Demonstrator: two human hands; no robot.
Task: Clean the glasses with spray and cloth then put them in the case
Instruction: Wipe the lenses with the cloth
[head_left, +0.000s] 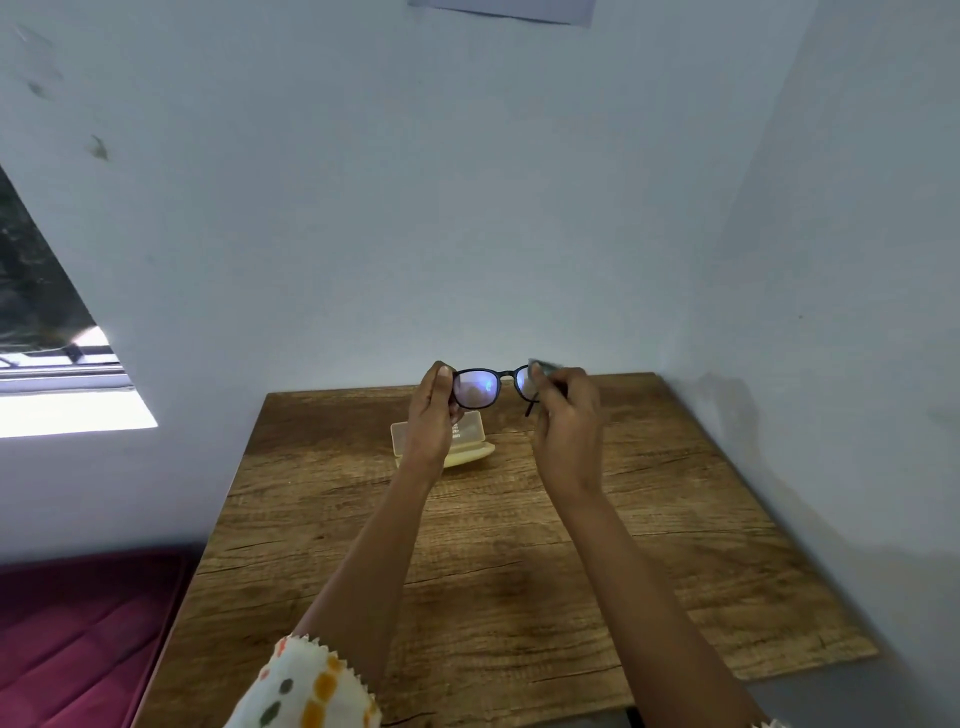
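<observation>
The glasses (491, 387) are held up in the air over the far part of the table (498, 545), well above its wood-grain top, roughly level with its back edge where it meets the wall (467, 208). Their frame is dark and thin, with 2 rounded-rectangular lenses that catch a bluish-purple glare. One temple arm hangs down as a short dark stick just beside the right-hand lens.

The left hand (434, 415) is closed on the left end of the frame, thumb up against the rim, fingers curled behind. The right hand (563, 415) is pinched on a small grey cloth (543, 366) pressed to the other lens; the cloth looks soft and thin, blurred at its top edge.

Below the hands, a pale yellow case (467, 447) of smooth plastic lies open near the middle of the table's far edge, its lid tipped back. The left wrist hides much of it, so I cannot tell what is inside.

The table is a brown laminate board with dark streaked grain, pushed into the corner of pale blue-grey walls. A white sleeve (306, 686) with orange and green spots and a zigzag hem covers the left upper arm. A maroon quilted mattress (88, 634) lies off the table's left side, under a window (47, 322).
</observation>
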